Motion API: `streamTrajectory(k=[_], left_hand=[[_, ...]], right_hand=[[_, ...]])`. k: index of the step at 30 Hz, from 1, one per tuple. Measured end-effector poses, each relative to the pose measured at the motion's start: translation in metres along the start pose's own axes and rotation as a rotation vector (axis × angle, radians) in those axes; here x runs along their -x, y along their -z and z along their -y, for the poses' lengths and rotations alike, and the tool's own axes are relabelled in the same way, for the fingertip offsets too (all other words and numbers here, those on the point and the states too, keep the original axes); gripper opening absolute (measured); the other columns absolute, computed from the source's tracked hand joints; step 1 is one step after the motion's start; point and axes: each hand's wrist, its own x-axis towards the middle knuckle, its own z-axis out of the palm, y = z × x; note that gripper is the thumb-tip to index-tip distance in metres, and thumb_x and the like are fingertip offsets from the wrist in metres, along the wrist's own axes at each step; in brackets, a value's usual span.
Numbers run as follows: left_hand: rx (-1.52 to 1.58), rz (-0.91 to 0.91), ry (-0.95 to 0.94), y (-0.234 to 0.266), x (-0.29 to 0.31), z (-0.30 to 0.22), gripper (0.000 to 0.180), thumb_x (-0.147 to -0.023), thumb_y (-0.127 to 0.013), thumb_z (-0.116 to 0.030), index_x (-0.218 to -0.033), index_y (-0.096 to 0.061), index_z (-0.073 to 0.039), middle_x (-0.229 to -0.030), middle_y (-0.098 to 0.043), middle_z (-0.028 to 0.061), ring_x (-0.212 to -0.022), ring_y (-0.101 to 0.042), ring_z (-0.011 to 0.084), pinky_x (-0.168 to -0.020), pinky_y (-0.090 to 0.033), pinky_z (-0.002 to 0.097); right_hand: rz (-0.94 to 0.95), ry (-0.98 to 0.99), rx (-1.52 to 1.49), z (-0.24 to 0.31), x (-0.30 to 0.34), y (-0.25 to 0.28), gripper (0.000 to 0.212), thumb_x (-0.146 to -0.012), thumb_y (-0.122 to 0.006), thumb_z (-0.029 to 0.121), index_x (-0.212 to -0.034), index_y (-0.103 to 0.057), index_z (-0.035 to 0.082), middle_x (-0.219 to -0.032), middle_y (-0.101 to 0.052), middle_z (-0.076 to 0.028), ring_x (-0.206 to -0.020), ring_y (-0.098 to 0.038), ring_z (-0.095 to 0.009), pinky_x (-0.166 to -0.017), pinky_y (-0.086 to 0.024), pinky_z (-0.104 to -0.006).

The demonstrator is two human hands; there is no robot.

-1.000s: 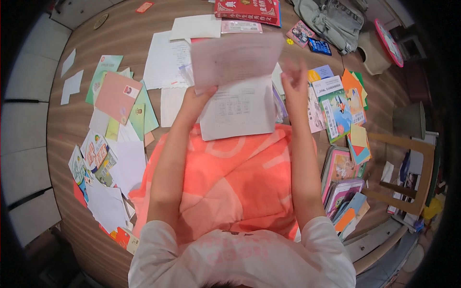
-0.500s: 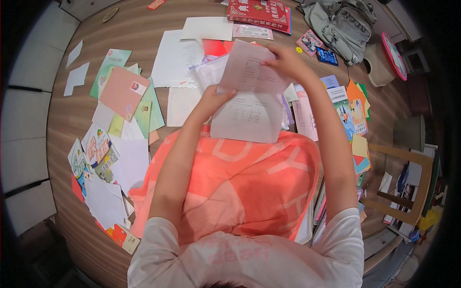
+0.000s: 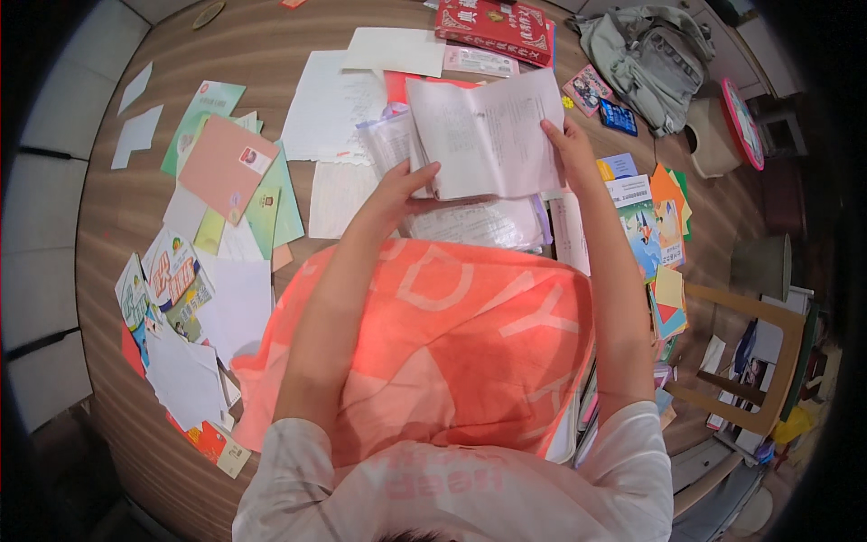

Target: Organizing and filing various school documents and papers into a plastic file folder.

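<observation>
Between my two hands a creased sheaf of printed paper (image 3: 488, 135) is held up, its fold running down the middle. My left hand (image 3: 405, 191) grips its lower left corner, thumb on top. On the right edge, my right hand (image 3: 567, 149) pinches it with the thumb in front. Beneath the sheaf lies a clear plastic zip folder (image 3: 479, 224) with papers inside and a purple edge. An orange-pink blanket (image 3: 433, 334) with pale letters covers my lap just below it.
Left of me, notebooks and loose papers lie around a pink-brown notebook (image 3: 226, 167). A thick red book (image 3: 497, 29) sits at the far side, near a grey-green backpack (image 3: 646, 63) and a phone (image 3: 618, 117). Colourful booklets (image 3: 639, 226) are at right, beside a wooden chair (image 3: 786, 357).
The sheaf, earlier hanging long with its lower half over the folder, is now folded shorter and turned wider. My right hand has moved from its top down to its right edge.
</observation>
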Motion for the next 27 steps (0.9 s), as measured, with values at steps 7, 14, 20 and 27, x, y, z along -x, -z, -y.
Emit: streamTrajectory(k=[7, 14, 20, 27], left_hand=[[0.243, -0.059, 0.169, 0.003, 0.001, -0.014, 0.052, -0.082, -0.062, -0.024, -0.124, -0.045, 0.002, -0.116, -0.055, 0.0115, -0.106, -0.055, 0.0239, -0.086, -0.049, 0.0347], [-0.376, -0.154, -0.192, 0.021, -0.005, 0.007, 0.044, -0.076, -0.063, 0.002, -0.119, -0.052, 0.001, -0.106, -0.062, 0.0109, -0.097, -0.059, 0.0180, -0.084, -0.047, 0.0293], [-0.354, 0.003, -0.130, 0.029, 0.000, -0.007, 0.032, -0.078, -0.062, 0.001, -0.110, -0.059, -0.002, -0.098, -0.063, 0.0071, -0.089, -0.058, 0.0122, -0.078, -0.046, 0.0243], [-0.752, 0.010, -0.101, -0.026, 0.056, -0.082, 0.030, -0.073, -0.055, 0.007, -0.098, -0.066, -0.006, -0.081, -0.063, 0.0023, -0.074, -0.055, 0.0080, -0.061, -0.044, 0.0220]], right_hand=[[-0.151, -0.091, 0.024, -0.033, 0.030, 0.004, 0.028, -0.086, -0.061, 0.012, -0.108, -0.054, -0.005, -0.101, -0.063, -0.014, -0.087, -0.061, -0.019, -0.077, -0.049, -0.0298], [-0.239, -0.234, -0.069, -0.050, 0.063, 0.007, 0.028, -0.086, -0.061, 0.010, -0.108, -0.055, -0.006, -0.099, -0.063, -0.014, -0.086, -0.062, -0.019, -0.075, -0.049, -0.0299], [-0.163, -0.372, 0.132, -0.027, 0.080, 0.019, 0.042, -0.079, -0.069, 0.013, -0.113, -0.052, -0.004, -0.108, -0.061, -0.016, -0.095, -0.060, -0.025, -0.085, -0.046, -0.0352], [0.153, 0.779, 1.260, 0.074, 0.077, -0.014, 0.083, -0.071, -0.077, 0.023, -0.139, -0.033, 0.005, -0.134, -0.046, -0.013, -0.118, -0.047, -0.026, -0.097, -0.037, -0.0352]])
